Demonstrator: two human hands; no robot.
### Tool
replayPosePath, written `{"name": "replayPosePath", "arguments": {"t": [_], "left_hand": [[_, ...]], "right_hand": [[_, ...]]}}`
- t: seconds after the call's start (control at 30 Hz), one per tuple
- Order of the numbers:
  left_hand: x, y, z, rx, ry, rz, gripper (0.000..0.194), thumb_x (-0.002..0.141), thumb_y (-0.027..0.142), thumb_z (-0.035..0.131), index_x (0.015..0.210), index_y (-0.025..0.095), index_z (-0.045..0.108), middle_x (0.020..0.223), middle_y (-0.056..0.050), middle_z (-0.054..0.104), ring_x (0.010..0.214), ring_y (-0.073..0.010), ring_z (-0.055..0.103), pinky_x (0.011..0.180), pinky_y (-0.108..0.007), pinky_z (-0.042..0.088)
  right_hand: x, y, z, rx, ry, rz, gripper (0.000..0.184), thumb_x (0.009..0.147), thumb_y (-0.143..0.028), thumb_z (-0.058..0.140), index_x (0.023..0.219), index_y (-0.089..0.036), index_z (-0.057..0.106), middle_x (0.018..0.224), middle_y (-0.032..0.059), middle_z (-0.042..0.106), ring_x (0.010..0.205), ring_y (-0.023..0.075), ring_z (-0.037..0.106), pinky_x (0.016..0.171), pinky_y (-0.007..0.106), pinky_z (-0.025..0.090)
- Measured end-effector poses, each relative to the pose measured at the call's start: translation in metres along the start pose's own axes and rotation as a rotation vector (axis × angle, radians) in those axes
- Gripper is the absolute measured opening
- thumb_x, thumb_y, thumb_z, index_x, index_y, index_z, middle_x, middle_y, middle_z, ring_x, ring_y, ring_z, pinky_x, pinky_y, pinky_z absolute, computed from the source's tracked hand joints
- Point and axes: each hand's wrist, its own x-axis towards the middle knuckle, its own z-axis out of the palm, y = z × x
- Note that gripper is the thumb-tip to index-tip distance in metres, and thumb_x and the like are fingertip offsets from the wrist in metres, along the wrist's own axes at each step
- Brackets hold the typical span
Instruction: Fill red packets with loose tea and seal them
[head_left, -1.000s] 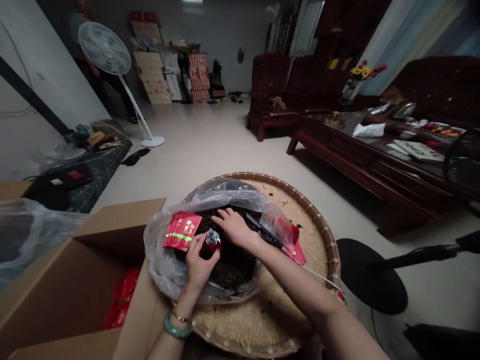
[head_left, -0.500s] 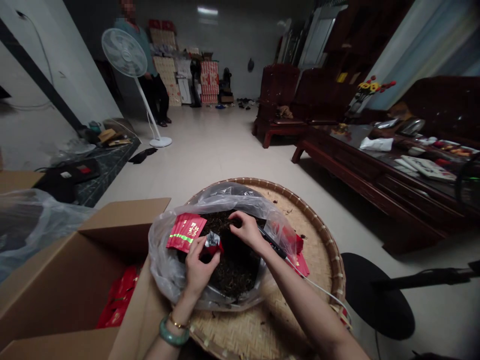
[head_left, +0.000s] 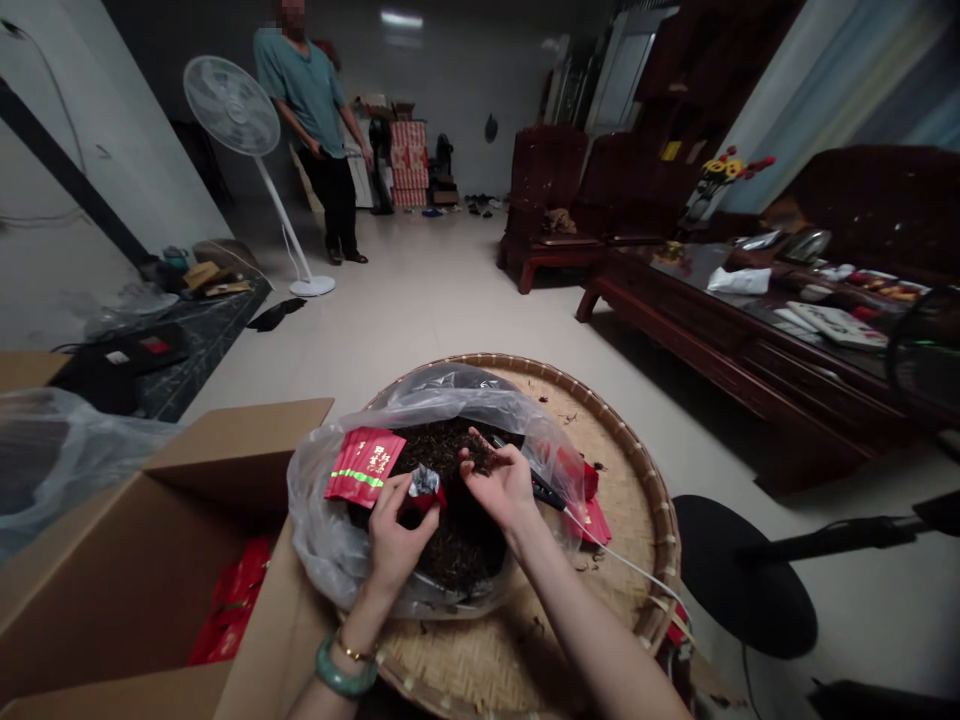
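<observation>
My left hand [head_left: 394, 535] holds a small red pouch [head_left: 424, 489] with a silver open mouth over a clear plastic bag [head_left: 330, 520] of dark loose tea leaves [head_left: 457, 545]. My right hand [head_left: 501, 482] is cupped palm up just right of the pouch, pinching a clump of tea leaves. A stack of flat red pouches [head_left: 364, 466] with gold print lies on the bag's left rim. The bag sits on a round woven bamboo tray [head_left: 630, 450].
An open cardboard box [head_left: 150, 560] with red pouches inside stands at left. A black tool with a white cord [head_left: 551, 495] lies on the tray. A person [head_left: 315, 120] stands by a white fan [head_left: 240, 120] at the back. Dark wooden furniture [head_left: 750, 340] lines the right.
My right hand has lifted out of the tea and turned palm up with leaves in it, closer to the pouch. The person at the back has stepped out from behind the fan.
</observation>
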Motion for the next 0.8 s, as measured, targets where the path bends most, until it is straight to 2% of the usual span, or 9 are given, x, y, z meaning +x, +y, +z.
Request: {"name": "replayPosePath", "arguments": {"t": [0.07, 0.17, 0.27, 0.37, 0.5, 0.63, 0.7, 0.8], "left_hand": [[-0.001, 0.0, 0.0, -0.004, -0.018, 0.004, 0.028, 0.075, 0.029, 0.063, 0.099, 0.014, 0.063, 0.097, -0.008, 0.059, 0.089, -0.0211, 0.06, 0.074, -0.033, 0.054], [-0.002, 0.001, 0.001, 0.013, -0.042, 0.023, 0.031, 0.076, 0.028, 0.063, 0.104, 0.016, 0.062, 0.098, -0.008, 0.059, 0.09, -0.021, 0.06, 0.077, -0.034, 0.054], [-0.004, 0.003, 0.002, 0.022, -0.065, 0.047, 0.034, 0.076, 0.026, 0.062, 0.109, 0.017, 0.06, 0.099, -0.007, 0.059, 0.09, -0.0205, 0.06, 0.078, -0.034, 0.054], [-0.005, 0.005, 0.004, 0.017, -0.085, 0.054, 0.033, 0.076, 0.025, 0.062, 0.109, 0.018, 0.059, 0.1, -0.007, 0.059, 0.09, -0.0201, 0.06, 0.077, -0.033, 0.054], [-0.005, 0.004, 0.006, 0.003, -0.102, 0.036, 0.033, 0.077, 0.025, 0.062, 0.109, 0.019, 0.059, 0.1, -0.007, 0.059, 0.091, -0.0207, 0.061, 0.078, -0.034, 0.055], [-0.005, 0.001, 0.006, 0.011, -0.119, 0.043, 0.036, 0.076, 0.024, 0.062, 0.112, 0.02, 0.058, 0.101, -0.007, 0.059, 0.092, -0.0208, 0.06, 0.08, -0.034, 0.054], [-0.006, 0.001, 0.006, 0.024, -0.132, 0.05, 0.038, 0.076, 0.024, 0.062, 0.114, 0.02, 0.058, 0.102, -0.007, 0.059, 0.093, -0.0205, 0.06, 0.08, -0.034, 0.054], [-0.005, 0.001, 0.007, 0.044, -0.141, 0.071, 0.04, 0.076, 0.022, 0.062, 0.115, 0.02, 0.058, 0.102, -0.007, 0.059, 0.093, -0.0206, 0.06, 0.08, -0.034, 0.054]], "right_hand": [[-0.003, 0.001, 0.002, 0.052, -0.035, 0.054, 0.03, 0.075, -0.032, 0.045, 0.092, -0.015, 0.063, 0.08, 0.0073, 0.064, 0.075, 0.0178, 0.058, 0.06, 0.028, 0.05], [-0.003, 0.001, 0.003, 0.048, -0.057, 0.13, 0.031, 0.081, -0.042, 0.045, 0.087, -0.016, 0.061, 0.072, 0.0059, 0.062, 0.069, 0.0166, 0.057, 0.055, 0.027, 0.049], [-0.003, -0.001, -0.001, 0.111, -0.043, 0.195, 0.025, 0.083, -0.037, 0.046, 0.073, -0.017, 0.057, 0.067, 0.0038, 0.059, 0.061, 0.0125, 0.054, 0.048, 0.02, 0.046], [-0.003, 0.0, -0.005, 0.173, -0.022, 0.22, 0.02, 0.084, -0.029, 0.045, 0.077, -0.016, 0.059, 0.079, 0.0069, 0.063, 0.061, 0.0109, 0.056, 0.045, 0.018, 0.045], [-0.006, 0.005, -0.007, 0.126, -0.026, 0.18, 0.02, 0.082, -0.022, 0.046, 0.094, -0.017, 0.061, 0.085, 0.0059, 0.066, 0.073, 0.0136, 0.062, 0.055, 0.023, 0.052], [-0.008, 0.008, -0.005, 0.098, -0.014, 0.142, 0.02, 0.082, -0.019, 0.046, 0.095, -0.017, 0.061, 0.085, 0.0047, 0.069, 0.088, 0.0158, 0.065, 0.072, 0.029, 0.054], [-0.009, 0.006, -0.006, 0.072, -0.008, 0.17, 0.019, 0.083, -0.019, 0.045, 0.094, -0.016, 0.061, 0.086, 0.0055, 0.07, 0.088, 0.0151, 0.065, 0.074, 0.028, 0.054], [-0.012, -0.003, -0.009, -0.031, -0.028, 0.236, 0.021, 0.087, -0.023, 0.043, 0.095, -0.013, 0.06, 0.085, 0.0079, 0.07, 0.078, 0.0141, 0.067, 0.068, 0.024, 0.054]]}}
